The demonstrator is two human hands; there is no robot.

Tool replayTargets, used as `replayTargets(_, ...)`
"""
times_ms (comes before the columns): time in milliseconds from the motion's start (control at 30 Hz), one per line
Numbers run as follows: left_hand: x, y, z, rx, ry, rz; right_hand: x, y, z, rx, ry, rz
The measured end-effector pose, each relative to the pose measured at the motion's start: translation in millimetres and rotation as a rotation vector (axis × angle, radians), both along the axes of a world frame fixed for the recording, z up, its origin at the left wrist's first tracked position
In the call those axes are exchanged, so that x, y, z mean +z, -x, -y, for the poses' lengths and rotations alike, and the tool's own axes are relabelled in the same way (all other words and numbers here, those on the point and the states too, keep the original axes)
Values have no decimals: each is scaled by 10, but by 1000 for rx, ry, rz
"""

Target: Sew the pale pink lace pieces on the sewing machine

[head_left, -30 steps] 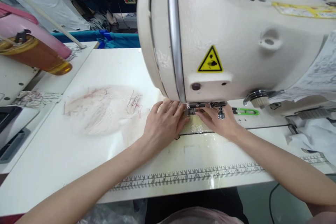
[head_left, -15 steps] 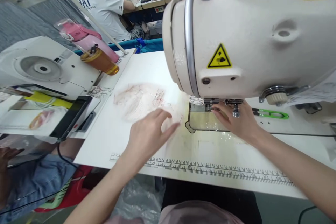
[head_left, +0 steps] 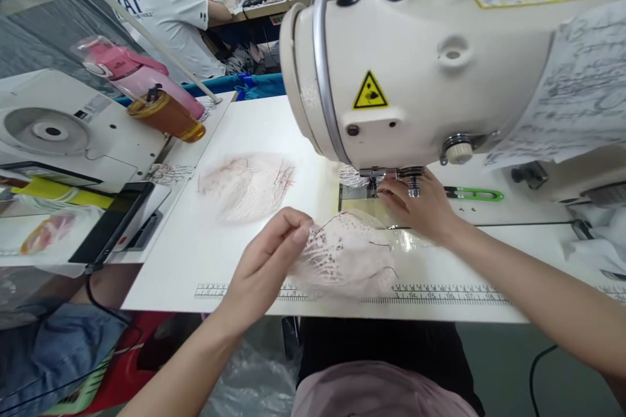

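My left hand (head_left: 271, 260) pinches the edge of a pale pink lace piece (head_left: 347, 260) between thumb and fingertips. The soft piece lies over the table's front part, slightly blurred, with dark loose threads at its edges. My right hand (head_left: 420, 205) is beside the presser foot (head_left: 372, 184) of a sewing machine (head_left: 415, 78). Its fingers are curled together, their tips partly hidden by the needle parts, and what they hold cannot be made out. Left of the machine head, more pale pink lace (head_left: 247, 186) with reddish threads lies on the white table (head_left: 264, 124).
Green-handled thread snips (head_left: 474, 194) lie right of my right hand. A printed ruler (head_left: 440, 294) runs along the front edge. To the left are a pink bottle (head_left: 139, 75), an amber cup (head_left: 166, 116) and another machine (head_left: 59, 124). A person (head_left: 171, 32) sits beyond.
My left hand, free of fabric before, now pinches a lace piece that lies in front of the machine. My right hand stays by the presser foot. The view has shifted right.
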State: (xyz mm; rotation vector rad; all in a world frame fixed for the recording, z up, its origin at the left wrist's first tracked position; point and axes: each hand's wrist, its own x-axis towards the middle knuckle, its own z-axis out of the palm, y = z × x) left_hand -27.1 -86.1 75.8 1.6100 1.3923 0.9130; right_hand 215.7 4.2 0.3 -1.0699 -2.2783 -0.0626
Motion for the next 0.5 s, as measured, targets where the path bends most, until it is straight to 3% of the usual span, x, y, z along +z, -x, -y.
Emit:
replayTargets(67, -64, -17, -187, -65, 24, -62, 2, -5, -4, -2, -2, -6)
replayTargets(133, -158, -42, -357, -113, 0, -250, -8, -10, -11, -2, -27, -8)
replayTargets(200, -235, -78, -437, -78, -159, -528, -25, -13, -22, -2, -59, 2)
replayTargets(267, -270, -132, -389, -45, -421, -765, -42, -14, -34, -8, -84, 20)
replayTargets(333, -280, -206, -242, -137, -614, -871, -49, -14, -40, -10, -110, 35)
replayTargets(433, -327, -325, -10, -348, -676, -907, -21, -15, -27, 24, -152, 27)
replayTargets(500, -405, -375, 37, -406, -685, -946, 18, -18, -2, 87, -204, 12)
